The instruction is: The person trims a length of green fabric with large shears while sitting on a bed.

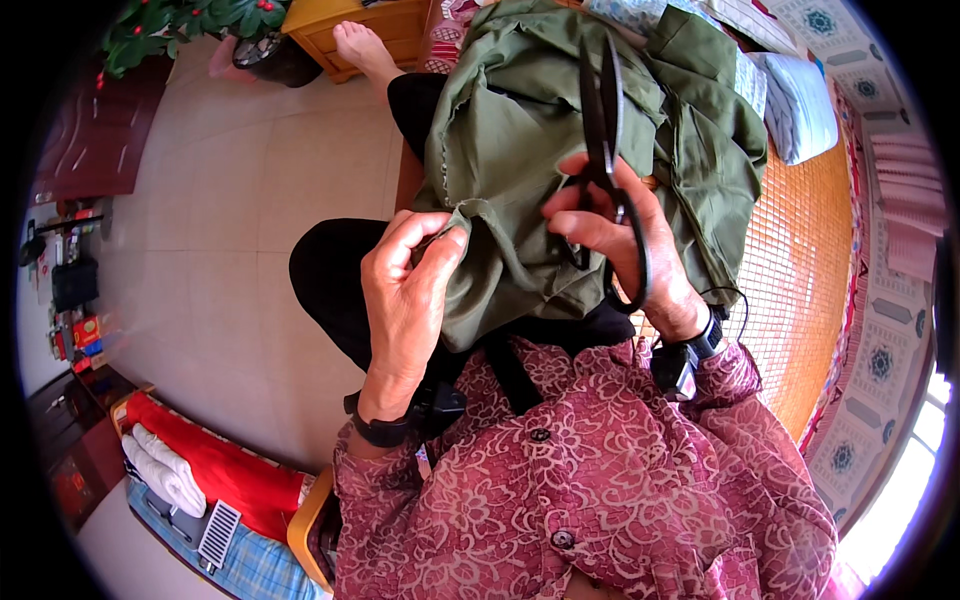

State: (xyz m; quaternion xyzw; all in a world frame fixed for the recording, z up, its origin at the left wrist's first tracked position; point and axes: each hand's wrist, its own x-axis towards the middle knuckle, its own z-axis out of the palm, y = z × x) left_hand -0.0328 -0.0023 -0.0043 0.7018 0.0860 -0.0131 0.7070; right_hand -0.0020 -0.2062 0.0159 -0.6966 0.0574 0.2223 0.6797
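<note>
A large piece of olive-green cloth [530,130] lies in folds across my lap and the mat. My left hand [405,285] is closed, pinching an edge of this cloth between thumb and fingers. My right hand [635,235] grips black scissors [601,120] by their handle loops, a little to the right of the pinched edge. The blades point away from me, slightly parted, above the cloth. I cannot tell whether they touch it. A seam with a frayed edge runs up the cloth's left side from my left hand.
I sit on a bed with a tan woven mat [790,300]. Folded light-blue bedding [797,108] lies at the far right. A potted plant [270,55] stands beside a wooden cabinet [350,35] at far left. Lower left, a red cloth [210,465] covers a seat.
</note>
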